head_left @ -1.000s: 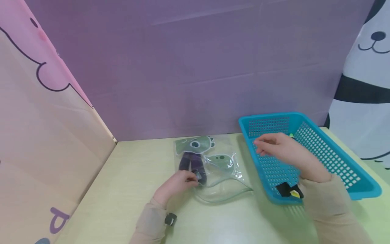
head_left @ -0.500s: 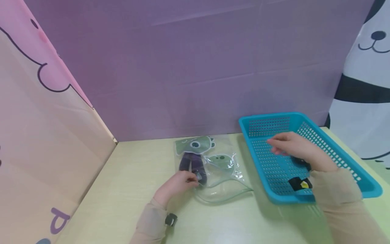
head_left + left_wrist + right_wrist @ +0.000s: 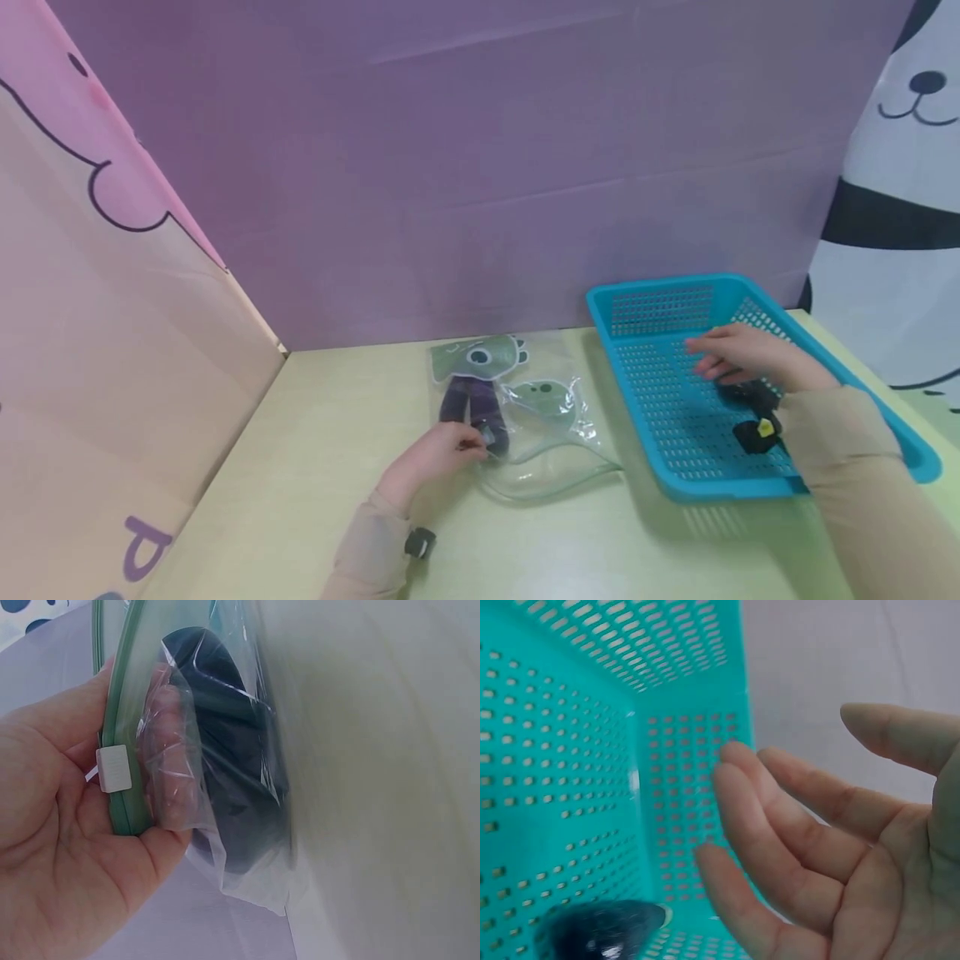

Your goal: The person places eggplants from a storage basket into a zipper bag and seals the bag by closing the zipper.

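A clear slider zip bag lies on the table. Through its plastic show a green cartoon-printed piece with an eye, another green piece with dark spots and a dark purple two-legged item. At the bag's near left corner my left hand grips its green-edged mouth. In the left wrist view a white slider sits on the green strip beside the thumb, and fingers show through the plastic. My right hand hovers over the blue basket, fingers loosely bent, holding nothing.
A dark, rounded object with a pale tip lies in the basket, partly below my right wrist. Behind the table hangs a purple cloth. Printed panels stand left and right.
My right hand has moved rightward over the basket, and the dark object below it has come into view. My left hand and the bag have stayed in place.
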The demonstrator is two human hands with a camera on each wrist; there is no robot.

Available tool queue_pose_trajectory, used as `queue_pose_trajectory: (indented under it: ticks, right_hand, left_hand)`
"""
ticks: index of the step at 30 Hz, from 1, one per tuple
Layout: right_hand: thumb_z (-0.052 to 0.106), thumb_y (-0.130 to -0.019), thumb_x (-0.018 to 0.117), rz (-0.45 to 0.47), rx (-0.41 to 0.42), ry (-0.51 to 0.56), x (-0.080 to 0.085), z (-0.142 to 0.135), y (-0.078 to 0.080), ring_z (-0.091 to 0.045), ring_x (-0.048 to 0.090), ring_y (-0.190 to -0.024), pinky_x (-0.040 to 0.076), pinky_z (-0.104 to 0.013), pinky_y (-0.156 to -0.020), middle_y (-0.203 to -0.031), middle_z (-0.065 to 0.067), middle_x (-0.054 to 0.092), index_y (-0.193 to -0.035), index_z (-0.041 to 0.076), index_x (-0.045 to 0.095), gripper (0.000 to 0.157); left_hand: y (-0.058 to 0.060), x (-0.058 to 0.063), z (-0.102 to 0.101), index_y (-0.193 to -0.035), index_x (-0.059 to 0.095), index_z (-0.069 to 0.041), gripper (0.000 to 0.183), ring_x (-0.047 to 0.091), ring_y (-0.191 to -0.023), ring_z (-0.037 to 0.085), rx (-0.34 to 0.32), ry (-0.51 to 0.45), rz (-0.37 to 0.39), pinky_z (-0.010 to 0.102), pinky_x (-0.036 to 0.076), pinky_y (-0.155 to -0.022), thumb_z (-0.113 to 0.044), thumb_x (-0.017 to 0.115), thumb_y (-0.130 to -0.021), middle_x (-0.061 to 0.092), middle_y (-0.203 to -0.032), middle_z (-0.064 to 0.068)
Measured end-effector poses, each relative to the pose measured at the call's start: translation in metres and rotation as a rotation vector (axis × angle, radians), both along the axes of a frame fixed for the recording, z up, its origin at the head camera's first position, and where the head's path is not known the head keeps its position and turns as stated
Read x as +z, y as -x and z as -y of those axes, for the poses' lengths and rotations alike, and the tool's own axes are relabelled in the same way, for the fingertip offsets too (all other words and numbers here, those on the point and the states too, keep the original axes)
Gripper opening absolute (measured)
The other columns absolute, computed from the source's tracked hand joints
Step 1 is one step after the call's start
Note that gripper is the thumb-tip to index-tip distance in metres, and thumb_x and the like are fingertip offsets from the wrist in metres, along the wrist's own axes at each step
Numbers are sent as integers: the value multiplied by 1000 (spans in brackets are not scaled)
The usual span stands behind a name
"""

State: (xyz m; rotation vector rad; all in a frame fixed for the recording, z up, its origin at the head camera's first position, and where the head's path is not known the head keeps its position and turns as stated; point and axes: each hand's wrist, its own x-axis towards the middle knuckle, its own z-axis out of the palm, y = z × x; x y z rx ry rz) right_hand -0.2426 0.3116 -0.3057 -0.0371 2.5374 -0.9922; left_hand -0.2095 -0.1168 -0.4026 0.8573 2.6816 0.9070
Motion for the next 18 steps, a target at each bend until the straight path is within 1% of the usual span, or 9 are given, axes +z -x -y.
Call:
queue_pose_trajectory:
  ticks: [3, 6, 8, 11, 14, 18]
  right_hand:
    - [39, -101, 37, -10, -32, 28, -7, -6, 4, -9, 65, -85, 55, -40, -84, -90, 2, 68, -135, -18, 33, 66]
    - [36, -100, 39, -33, -69, 45, -12, -11, 5, -8, 65, -83, 55, -40, -83, -88, 2, 68, -134, -20, 31, 66]
    - [35, -100, 41, -50, -96, 46, -14, -13, 6, -8, 65, -82, 55, -40, -82, -89, -3, 69, -133, -21, 30, 66]
    - [34, -99, 42, -81, -139, 26, -17, -15, 7, -10, 65, -82, 55, -41, -82, -96, -16, 68, -132, -22, 30, 66]
    - [35, -98, 44, -113, -182, -8, -21, -16, 8, -16, 65, -85, 54, -43, -82, -105, -26, 63, -132, -22, 31, 67]
    - [32, -97, 46, -166, -218, -52, -27, -15, 8, -33, 61, -96, 54, -45, -80, -111, -32, 57, -130, -22, 35, 65]
  left_hand:
    - [0, 0, 0, -91, 69, -8, 9, 61, -75, 8, 2, -2, 3, 24, 51, -74, -14, 62, -89, 69, -85, 1]
    - [0, -1, 0, -91, 69, -7, 9, 62, -76, 10, 2, -6, -1, 25, 52, -75, -14, 63, -89, 69, -85, 1]
    - [0, 0, -1, -91, 69, -7, 9, 62, -78, 11, 3, -7, -3, 26, 52, -76, -14, 63, -89, 69, -85, 2]
    - [0, 1, -1, -90, 69, -6, 10, 62, -78, 13, -2, -14, -8, 27, 52, -75, -14, 63, -89, 69, -85, 2]
    - [0, 3, -1, -90, 69, -6, 10, 61, -77, 13, -8, -16, -8, 27, 52, -74, -14, 62, -89, 69, -84, 2]
    - [0, 1, 0, -90, 69, -7, 10, 60, -75, 10, 1, -3, -2, 24, 51, -73, -14, 62, -89, 69, -84, 1]
